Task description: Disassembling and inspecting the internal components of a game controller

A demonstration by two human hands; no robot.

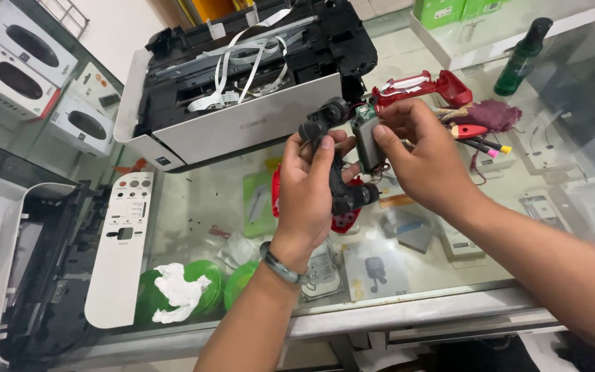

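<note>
My left hand (309, 184) is closed around a black game controller frame (339, 158) with its shell off, fingers curled behind it and my thumb laid flat up its front. Two black thumbsticks (321, 120) stand out just above my thumb tip, and the lower grip of the frame sticks out to the right of my palm. A grey-green bangle (280, 265) sits on that wrist.

My right hand (425, 155) pinches a small grey battery pack (365, 141) between thumb and fingertips, closed firmly on it. The thumb presses its front face while the other fingers wrap over its top and far side. The pack stands upright, touching the right side of the controller frame, with a bit of green circuit board (365, 111) showing just above it. Thin wires hang below the pack; where they end I cannot tell.

Just behind my right fingers lies a red controller shell (425, 86) on the glass counter (194, 200). Another red shell piece (344, 222) lies under my left hand, mostly hidden by it. To the right of my right hand are a dark purple cloth (492, 114) and some coloured pens (480, 141). Beyond both hands sits an opened printer (242, 83) with white ribbon cables loose over its top. Well to the left of my left wrist lies a white control panel (120, 248), and near it a crumpled white tissue (177, 293) on green lids.
</note>
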